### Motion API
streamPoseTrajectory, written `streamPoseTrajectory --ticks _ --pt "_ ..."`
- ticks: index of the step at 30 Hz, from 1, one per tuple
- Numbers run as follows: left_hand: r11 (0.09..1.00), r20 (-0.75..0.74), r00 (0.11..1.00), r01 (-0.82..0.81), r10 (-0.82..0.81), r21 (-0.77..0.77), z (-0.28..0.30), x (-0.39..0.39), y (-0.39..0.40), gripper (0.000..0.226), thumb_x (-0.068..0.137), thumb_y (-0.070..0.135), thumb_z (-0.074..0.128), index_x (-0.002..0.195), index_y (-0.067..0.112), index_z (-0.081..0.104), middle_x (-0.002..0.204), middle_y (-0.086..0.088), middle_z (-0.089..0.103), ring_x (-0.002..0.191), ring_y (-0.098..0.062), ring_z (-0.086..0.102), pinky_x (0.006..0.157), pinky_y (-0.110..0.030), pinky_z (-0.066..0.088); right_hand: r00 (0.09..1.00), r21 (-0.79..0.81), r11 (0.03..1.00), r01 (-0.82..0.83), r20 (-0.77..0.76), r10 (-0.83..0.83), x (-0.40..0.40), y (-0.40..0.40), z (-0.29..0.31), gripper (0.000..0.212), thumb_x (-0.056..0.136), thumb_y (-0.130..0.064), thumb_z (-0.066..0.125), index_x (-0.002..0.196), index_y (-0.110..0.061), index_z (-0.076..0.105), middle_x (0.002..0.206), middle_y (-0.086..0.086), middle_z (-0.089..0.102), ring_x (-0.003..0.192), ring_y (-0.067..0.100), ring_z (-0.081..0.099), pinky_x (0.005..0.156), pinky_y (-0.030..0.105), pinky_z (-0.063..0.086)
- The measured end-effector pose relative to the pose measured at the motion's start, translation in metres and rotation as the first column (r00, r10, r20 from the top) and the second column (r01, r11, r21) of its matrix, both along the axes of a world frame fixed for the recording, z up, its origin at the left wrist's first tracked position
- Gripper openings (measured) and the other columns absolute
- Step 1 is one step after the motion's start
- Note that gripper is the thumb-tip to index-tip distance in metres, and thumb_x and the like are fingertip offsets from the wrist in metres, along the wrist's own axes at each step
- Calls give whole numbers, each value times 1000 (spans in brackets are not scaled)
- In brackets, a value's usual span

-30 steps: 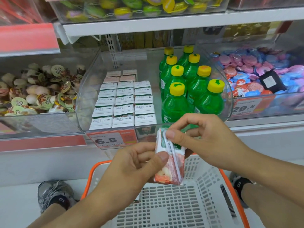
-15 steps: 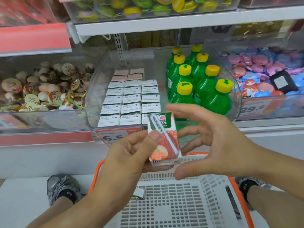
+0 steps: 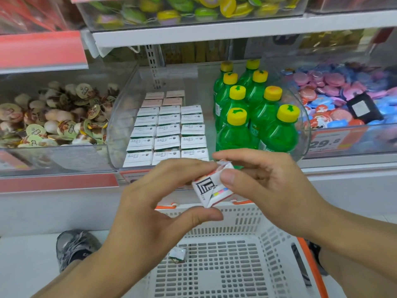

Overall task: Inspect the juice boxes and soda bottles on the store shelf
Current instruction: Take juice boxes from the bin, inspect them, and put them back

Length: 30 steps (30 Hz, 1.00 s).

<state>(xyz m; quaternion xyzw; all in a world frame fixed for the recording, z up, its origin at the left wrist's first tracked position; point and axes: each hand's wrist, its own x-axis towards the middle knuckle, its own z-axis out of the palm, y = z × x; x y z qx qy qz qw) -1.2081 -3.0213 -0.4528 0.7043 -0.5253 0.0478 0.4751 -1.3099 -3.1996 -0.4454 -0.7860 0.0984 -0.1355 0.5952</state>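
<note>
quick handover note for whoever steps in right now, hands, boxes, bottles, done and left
Left hand: fingers and thumb pinch the juice box from the left.
Right hand: thumb and fingers grip the same box, which is tilted with its printed white end toward the camera, above the basket.
Boxes: in rows in the clear bin, left side. Bottles: green, yellow caps, right side of the same bin, untouched.
Done: one box is out and under inspection.
Left: finish this box, then the other boxes and the bottles.

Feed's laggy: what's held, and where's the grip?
A small juice box, between both hands: left hand at its lower corner, right hand on its upper end.
</note>
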Motion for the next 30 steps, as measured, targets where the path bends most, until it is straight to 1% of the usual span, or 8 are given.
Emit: streamPoseTrajectory --ticks 6,9,11,13,15,19,25,30 --pt "999 43 999 23 -25 41 -2 -4 9 51 70 45 80 117 31 67 112 17 67 107 -2 64 93 -14 45 1000 24 999 -28 9 28 -4 4 -2 56 75 -60 62 125 -36 67 106 -14 74 88 11 74 80 38 60" --pt "918 -211 960 -90 183 387 -117 52 48 53 15 95 64 63 72 60 53 40 56 53 22 55 83 -22 56 994 95 990 -108 12 107 -7 3 -2 53 76 -48 65 128 -36 63 114 -5 73 90 24 74 83 47 59" --pt "884 -145 946 -205 289 419 -142 63 47 50 22 106 46 68 85 47 40 39 42 31 20 38 66 -18 57 986 124 978 -166 36 163 -8 3 -1 51 78 -39 66 128 -35 62 109 8 75 93 39 71 87 58 55" --pt "958 -174 964 -158 203 241 -63 9 36 45 59 76 73 96 51 73 71 29 67 70 13 63 82 -20 53 983 98 978 -184 45 180 -8 4 0 51 79 -31 70 129 -35 61 108 2 75 91 32 73 85 42 58" --pt "985 -257 957 -155 132 -71 -4 -9 5 39 78 57 71 113 40 70 106 16 72 98 -9 69 88 -24 52 989 25 988 -149 19 149 -8 4 2 51 80 -22 79 125 -39 62 102 -8 74 77 24 73 73 33 58" --pt "964 -550 834 -174 38 -198 -7 -9 1 54 73 65 69 111 26 72 100 7 77 89 -11 74 76 -18 56 981 -78 993 -94 -177 79 -6 1 7 31 74 -41 79 102 -32 69 65 -19 68 51 33 63 56 54 53" --pt "940 -846 532 -267 -41 -214 -12 -10 -8 29 90 36 68 94 8 73 99 -17 75 91 -30 73 74 -41 60 962 383 910 -160 -148 231 -2 -6 9 32 81 -15 73 109 -3 62 108 16 74 95 37 73 82 38 62" --pt "936 -909 415 -307 -32 -173 -10 -3 -9 28 81 23 65 106 13 69 95 -15 72 82 -29 68 69 -40 60 992 496 863 -94 -24 121 -1 -9 7 41 76 -7 71 115 0 63 105 29 70 78 37 73 70 38 62"
